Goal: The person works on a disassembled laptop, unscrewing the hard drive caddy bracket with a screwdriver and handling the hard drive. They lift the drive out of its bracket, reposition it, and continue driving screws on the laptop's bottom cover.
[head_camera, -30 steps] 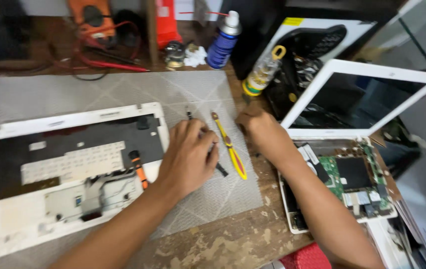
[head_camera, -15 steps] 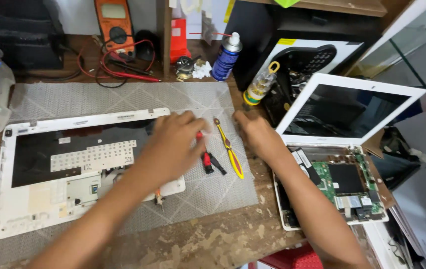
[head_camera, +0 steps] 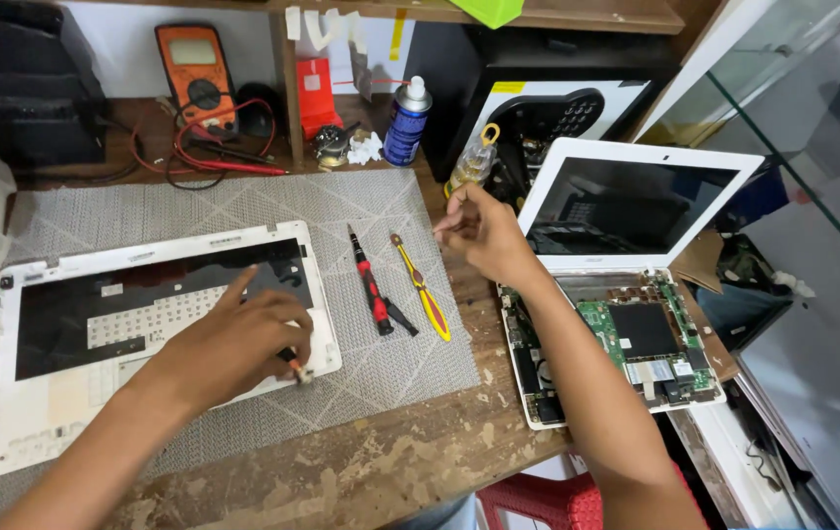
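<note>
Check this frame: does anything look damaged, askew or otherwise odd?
Yes. The white laptop at right lies with its circuit board bare, and its keyboard cover sits apart and askew on the grey mat, under the left hand. The wooden bench surface is chipped and flaking.
</note>
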